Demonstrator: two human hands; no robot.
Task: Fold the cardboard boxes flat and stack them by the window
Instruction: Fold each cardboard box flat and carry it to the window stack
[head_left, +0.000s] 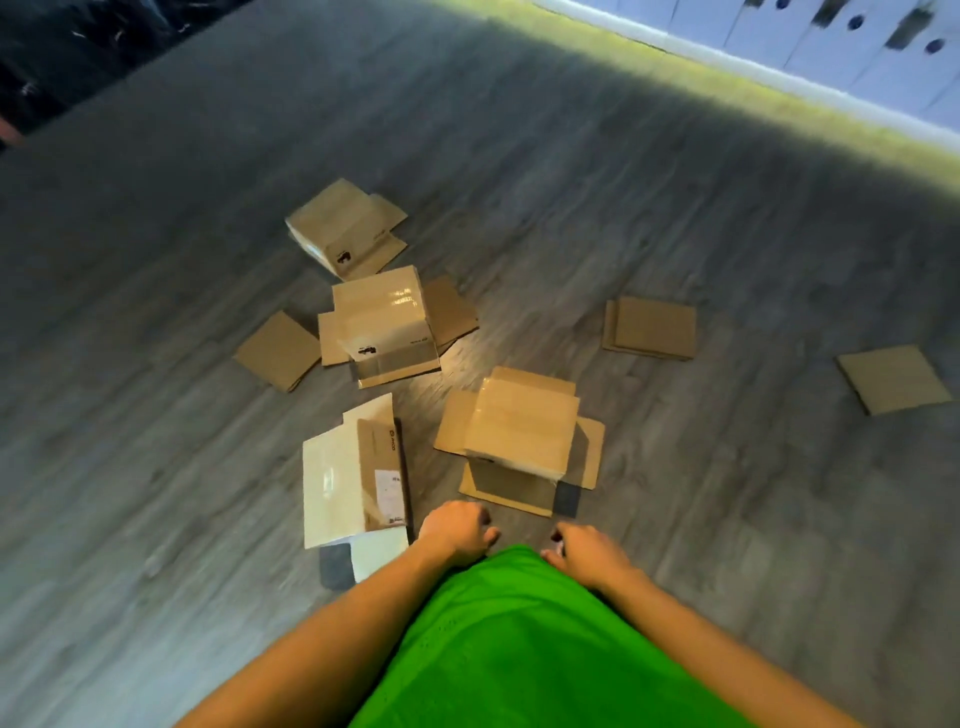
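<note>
Hands come first, low in the view above a green shirt (519, 649): the left hand (457, 530) and the right hand (592, 556) hang close together with fingers loosely curled, and neither holds anything.

Just beyond the left hand lies the white-sided box (353, 473), its long axis running near to far and its near end almost under that hand. It carries a printed shipping label and a small logo on its brown face, both too blurred to read. Just beyond the right hand, and slightly further off, stands the brown box (519, 431) with its flaps splayed out on the grey floor (156, 467). By my reckoning the white-sided box is the closer reach, and the left hand is nearer to it; either box would need both hands to press flat.

Further out sits the taped box (384, 327), with a dark printed mark and faint lettering I cannot make out, and beyond it the far box (343, 228) bearing a similar mark. Flattened pieces lie around them: one at left (278, 351), a small stack at right (652, 327) and another at far right (893, 379).

A bright strip along the far right edge (779, 78) suggests the window side; nothing is stacked there yet.
</note>
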